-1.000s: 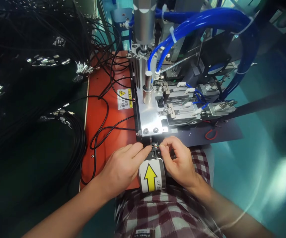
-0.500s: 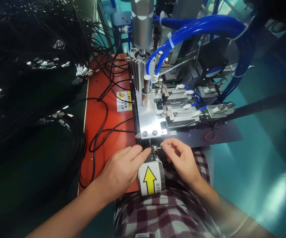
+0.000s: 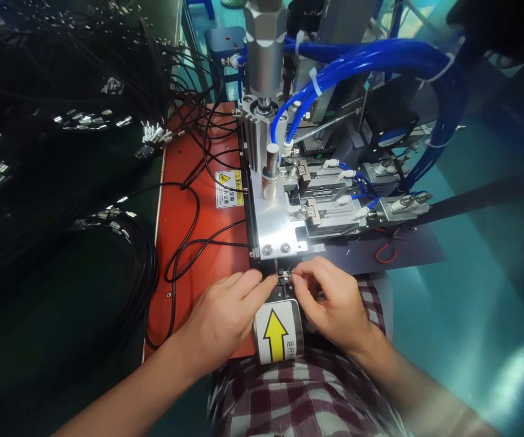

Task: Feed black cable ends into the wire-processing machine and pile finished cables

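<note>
My left hand [image 3: 223,312] lies on the red mat [image 3: 189,206], its forefinger and thumb pressed onto a small cable end with thin coloured wires [image 3: 284,277] at the machine's front slot. My right hand [image 3: 332,300] pinches the same wire tips from the right, fingers curled. Both hands meet just below the silver machine plate [image 3: 273,227]. A white label with a yellow arrow [image 3: 278,331] sits right under the hands, pointing at the slot.
A pneumatic cylinder [image 3: 264,54] with blue hoses [image 3: 380,54] rises behind the plate. Black cables [image 3: 184,243] loop over the mat. Bundles of black cables with metal plugs [image 3: 111,215] fill the dark left side. A yellow warning sticker [image 3: 228,188] is on the mat.
My right hand opened slightly and drew back half a second ago, then closed in again on the wire tips. The left hand stayed put. The view shifted a little.
</note>
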